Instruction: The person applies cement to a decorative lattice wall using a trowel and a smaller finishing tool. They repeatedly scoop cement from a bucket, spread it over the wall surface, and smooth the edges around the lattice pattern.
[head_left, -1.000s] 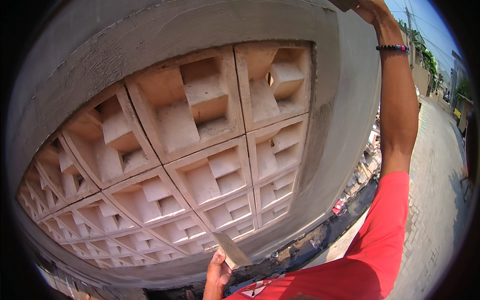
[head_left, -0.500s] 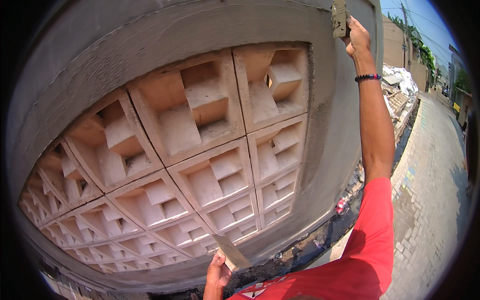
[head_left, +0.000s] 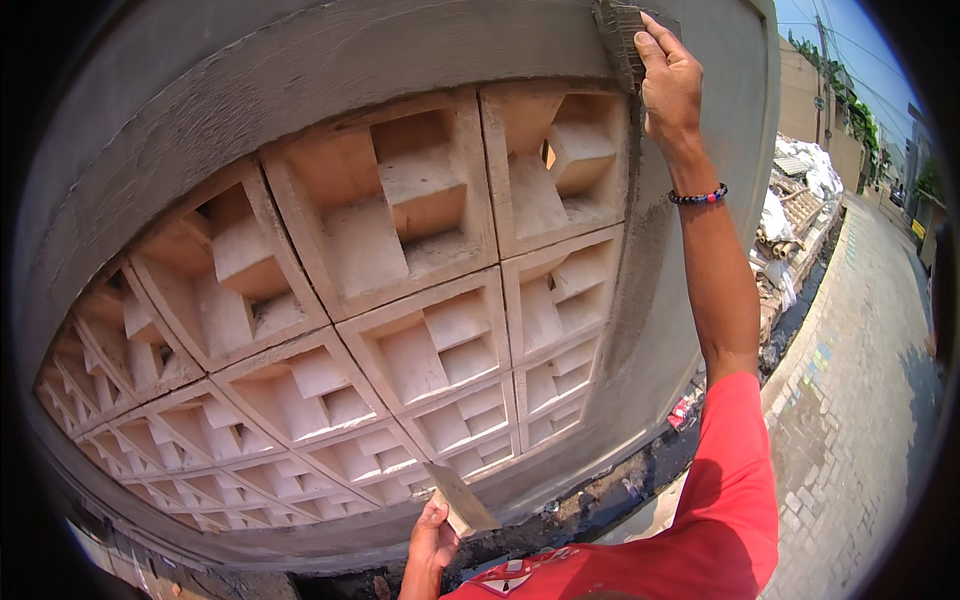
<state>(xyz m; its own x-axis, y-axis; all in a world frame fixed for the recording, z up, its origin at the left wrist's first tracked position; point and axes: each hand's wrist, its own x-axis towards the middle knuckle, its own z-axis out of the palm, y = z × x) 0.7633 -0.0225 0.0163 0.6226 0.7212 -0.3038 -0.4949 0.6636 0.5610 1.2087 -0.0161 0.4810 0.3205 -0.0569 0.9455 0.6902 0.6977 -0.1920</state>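
My right hand (head_left: pixel 672 88), raised at the top right, grips a small mortar-caked plastering float (head_left: pixel 622 42). The float lies against the grey plastered wall (head_left: pixel 560 42), just above the top right corner of the breeze block panel (head_left: pixel 400 395). Its grip is hidden behind my fingers. Low in front of me, my left hand (head_left: pixel 432 540) is closed on the near end of a flat wooden board (head_left: pixel 462 500), held tilted close to the panel's lower edge. Wet-looking mortar forms a dark strip along the panel's right side.
A dark drainage ditch (head_left: pixel 600 510) runs along the foot of the wall. Right of it lies a paved lane (head_left: pixel 840 440). Beyond the wall's end is a heap of rubble and white sacks (head_left: pixel 800 190).
My right hand has moved left with the float, from the wall near its right edge to the panel's upper right corner. My left hand and the board have barely shifted.
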